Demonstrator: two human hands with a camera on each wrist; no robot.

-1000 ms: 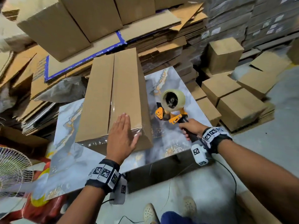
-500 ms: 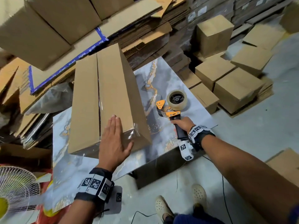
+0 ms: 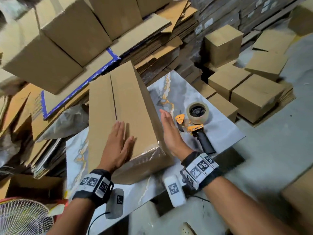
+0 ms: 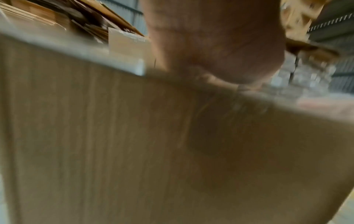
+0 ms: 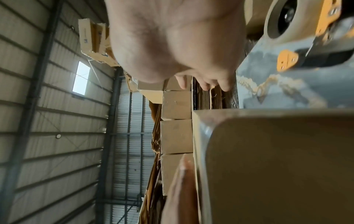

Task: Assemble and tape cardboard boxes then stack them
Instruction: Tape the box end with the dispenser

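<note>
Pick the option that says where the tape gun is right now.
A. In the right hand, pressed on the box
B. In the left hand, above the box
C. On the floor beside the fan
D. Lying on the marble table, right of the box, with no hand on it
D: the tape gun lies on the marble table, while the right hand is open beside the box and the left hand rests flat on top of it.

The box [image 3: 130,114] was a long plain brown carton, lying flat on the marble-look surface [image 3: 218,133] with its flaps closed and clear tape shining over the near end. The tape gun [image 3: 194,121] sat just right of it, on its side, orange frame, black handle pointing toward the person, a roll of tan tape on the spool.
</note>
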